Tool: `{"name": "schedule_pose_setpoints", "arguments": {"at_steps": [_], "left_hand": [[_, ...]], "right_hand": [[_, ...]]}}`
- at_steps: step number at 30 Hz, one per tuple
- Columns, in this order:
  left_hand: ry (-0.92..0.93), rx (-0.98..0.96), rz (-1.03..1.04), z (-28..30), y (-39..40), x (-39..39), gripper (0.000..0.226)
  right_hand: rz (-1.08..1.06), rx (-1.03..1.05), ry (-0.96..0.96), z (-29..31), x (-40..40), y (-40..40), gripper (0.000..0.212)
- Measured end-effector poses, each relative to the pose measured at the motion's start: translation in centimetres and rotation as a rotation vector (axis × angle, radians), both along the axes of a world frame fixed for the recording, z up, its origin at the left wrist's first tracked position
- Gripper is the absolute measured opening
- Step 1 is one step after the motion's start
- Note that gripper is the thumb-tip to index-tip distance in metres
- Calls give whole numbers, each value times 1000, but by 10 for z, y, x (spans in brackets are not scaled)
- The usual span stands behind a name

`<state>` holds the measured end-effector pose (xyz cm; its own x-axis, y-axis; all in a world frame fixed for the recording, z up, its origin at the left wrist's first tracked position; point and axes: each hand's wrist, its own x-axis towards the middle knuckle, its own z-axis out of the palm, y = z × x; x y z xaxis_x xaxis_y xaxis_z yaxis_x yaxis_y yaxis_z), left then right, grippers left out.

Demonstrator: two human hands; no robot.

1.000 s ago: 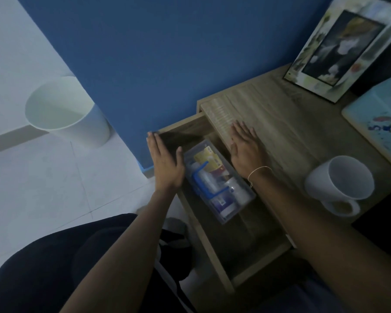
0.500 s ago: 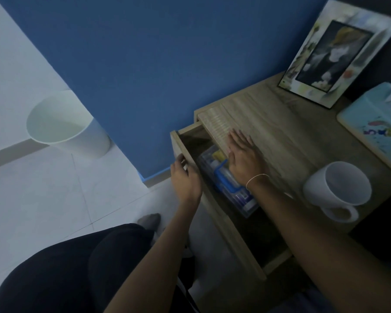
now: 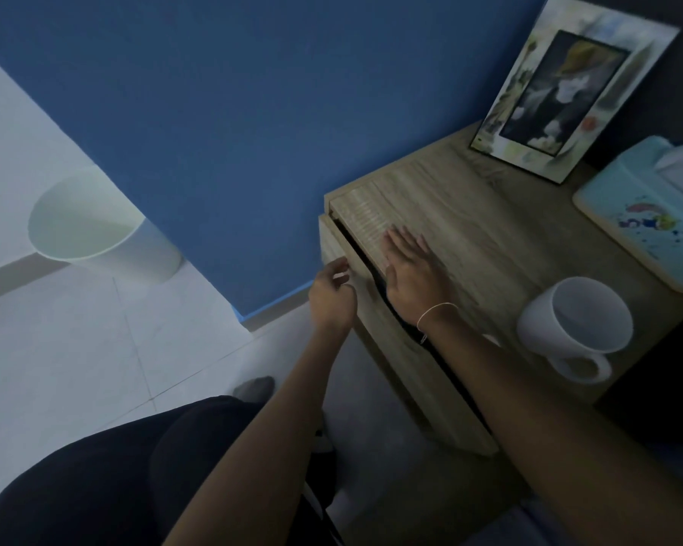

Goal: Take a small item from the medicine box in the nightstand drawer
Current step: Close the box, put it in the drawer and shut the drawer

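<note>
Drawer (image 3: pixel 391 340) was nearly shut, only a dark slit left where half a second before it stood open; medicine box now hidden inside; left hand (image 3: pixel 332 295) at its 10 o'clock corner, fingers loosely curled, empty; right hand (image 3: pixel 415 275) flat on nightstand (image 3: pixel 489 238), spread, holding nothing.

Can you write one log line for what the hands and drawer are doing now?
drawer: nearly shut | left hand: at front | right hand: flat on nightstand

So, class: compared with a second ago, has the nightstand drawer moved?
Yes. The drawer has slid in under the nightstand top, leaving only a narrow dark gap; the medicine box is hidden.
</note>
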<state>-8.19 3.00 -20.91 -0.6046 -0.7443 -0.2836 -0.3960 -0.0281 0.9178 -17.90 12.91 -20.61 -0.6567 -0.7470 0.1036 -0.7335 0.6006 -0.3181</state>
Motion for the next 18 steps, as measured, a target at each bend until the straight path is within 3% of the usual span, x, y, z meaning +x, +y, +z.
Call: {"name": "schedule_pose_setpoints", "arguments": {"at_steps": [7, 12, 18], "left_hand": [[13, 22, -135, -1, 2, -17, 62], [-13, -67, -206, -5, -1, -15, 65], [-103, -374, -349, 6, -2, -12, 60]], "right_hand": [[-12, -19, 7, -3, 0, 0, 53], [-7, -9, 11, -2, -1, 0, 53], [-14, -16, 2, -4, -1, 1, 52]]}}
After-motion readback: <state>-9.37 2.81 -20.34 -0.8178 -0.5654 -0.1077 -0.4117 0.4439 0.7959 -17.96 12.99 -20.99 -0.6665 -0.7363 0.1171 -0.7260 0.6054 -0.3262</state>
